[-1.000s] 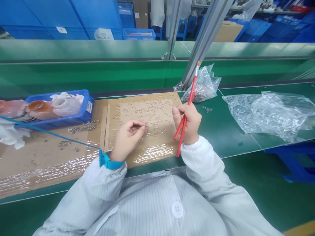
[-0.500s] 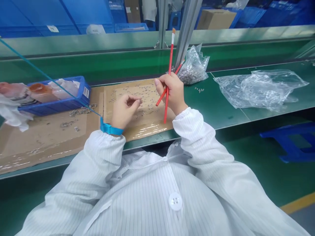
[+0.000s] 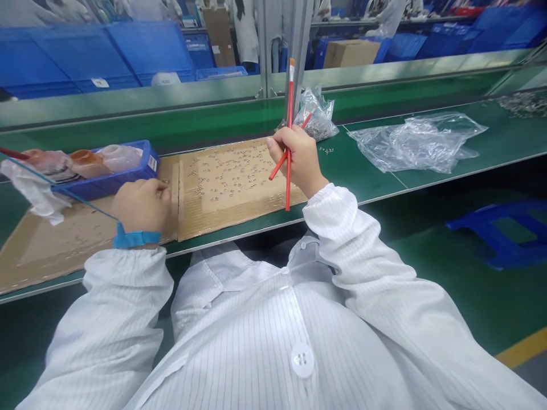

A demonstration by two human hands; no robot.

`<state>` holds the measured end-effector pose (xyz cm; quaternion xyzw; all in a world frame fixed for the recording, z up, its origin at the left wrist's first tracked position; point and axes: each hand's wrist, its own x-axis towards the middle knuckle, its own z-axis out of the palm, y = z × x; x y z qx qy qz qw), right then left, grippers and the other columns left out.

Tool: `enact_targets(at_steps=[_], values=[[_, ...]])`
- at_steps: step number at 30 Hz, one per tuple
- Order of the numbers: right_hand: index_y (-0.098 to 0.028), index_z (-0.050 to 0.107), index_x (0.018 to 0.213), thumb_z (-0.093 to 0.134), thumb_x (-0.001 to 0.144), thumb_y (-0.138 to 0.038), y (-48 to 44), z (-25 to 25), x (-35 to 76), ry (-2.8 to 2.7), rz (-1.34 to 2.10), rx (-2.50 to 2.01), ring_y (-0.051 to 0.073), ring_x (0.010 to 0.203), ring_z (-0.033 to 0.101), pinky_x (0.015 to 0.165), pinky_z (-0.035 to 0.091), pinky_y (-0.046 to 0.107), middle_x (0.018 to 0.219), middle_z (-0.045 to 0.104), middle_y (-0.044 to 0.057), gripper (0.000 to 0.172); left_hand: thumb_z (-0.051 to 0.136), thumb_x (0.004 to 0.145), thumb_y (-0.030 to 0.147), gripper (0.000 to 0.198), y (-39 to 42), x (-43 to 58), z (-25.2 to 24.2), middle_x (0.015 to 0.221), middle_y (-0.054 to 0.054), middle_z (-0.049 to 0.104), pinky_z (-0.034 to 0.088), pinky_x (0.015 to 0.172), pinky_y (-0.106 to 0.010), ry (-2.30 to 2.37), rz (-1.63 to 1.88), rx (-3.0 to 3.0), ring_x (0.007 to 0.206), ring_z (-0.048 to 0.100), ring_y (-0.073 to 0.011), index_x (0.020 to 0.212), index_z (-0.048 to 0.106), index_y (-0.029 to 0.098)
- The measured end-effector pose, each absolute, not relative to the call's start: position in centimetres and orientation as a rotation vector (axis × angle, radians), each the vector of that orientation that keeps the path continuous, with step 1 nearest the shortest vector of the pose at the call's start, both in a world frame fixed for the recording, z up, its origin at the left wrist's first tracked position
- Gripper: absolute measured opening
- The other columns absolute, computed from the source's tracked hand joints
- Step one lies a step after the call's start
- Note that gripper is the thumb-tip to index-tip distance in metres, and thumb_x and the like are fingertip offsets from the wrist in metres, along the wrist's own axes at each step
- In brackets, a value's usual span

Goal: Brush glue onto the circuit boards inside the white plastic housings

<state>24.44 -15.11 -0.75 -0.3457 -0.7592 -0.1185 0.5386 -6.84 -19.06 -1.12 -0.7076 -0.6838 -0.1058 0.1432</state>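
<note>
A long green-topped workbench (image 3: 367, 185) is stretched across the view, with blue plastic crates (image 3: 89, 57) stacked beyond it and an aluminium upright (image 3: 299, 34) rising behind it. A white striped smock (image 3: 256, 336) is worn at the bench's edge, and an antistatic strap seems to be indicated by the blue wrist band (image 3: 132, 240) fastened on the left wrist, its thin cord running off to the left. Two cardboard sheets are laid on the bench: a larger one (image 3: 55, 256) at the left and a film-wrapped one (image 3: 231, 219) before the body, where small metal parts (image 3: 231, 171) are spread apart, apparently so that each can be seen and reached singly. A blue plastic tray (image 3: 147, 165) is placed at the far left, within reach, with clear and orange-tinted items inside. To the right, a clear plastic bag (image 3: 414, 142) is laid flat, and a bag of metal parts (image 3: 318, 117) is set against the upright, with a few loose pieces (image 3: 327, 150) lying nearby.

Two red sticks (image 3: 289, 171), one tipped with bristles, are clamped between the thumb and fingers of the right hand (image 3: 297, 162), held clear of the scattered parts. The left hand (image 3: 143, 206) is curled at the inner edge of the larger sheet; whether anything is pinched in it cannot be told.
</note>
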Motion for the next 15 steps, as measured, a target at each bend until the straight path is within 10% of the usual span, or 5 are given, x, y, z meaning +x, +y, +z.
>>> enact_targets(at_steps=[15], values=[[-0.018,0.047,0.070,0.046,0.095,-0.029,-18.0,-0.4,25.5,-1.729,-0.294,-0.745,0.011,0.059,0.040,0.060,0.038,0.025,0.058,0.045,-0.003,0.028,0.042,0.092,0.023,0.032,-25.7,0.0,-3.2,0.108,-0.003,0.071,0.047,0.091,-0.029,-1.441,0.154,-3.108,0.100,0.063,-0.0176,0.106,0.069,0.021]])
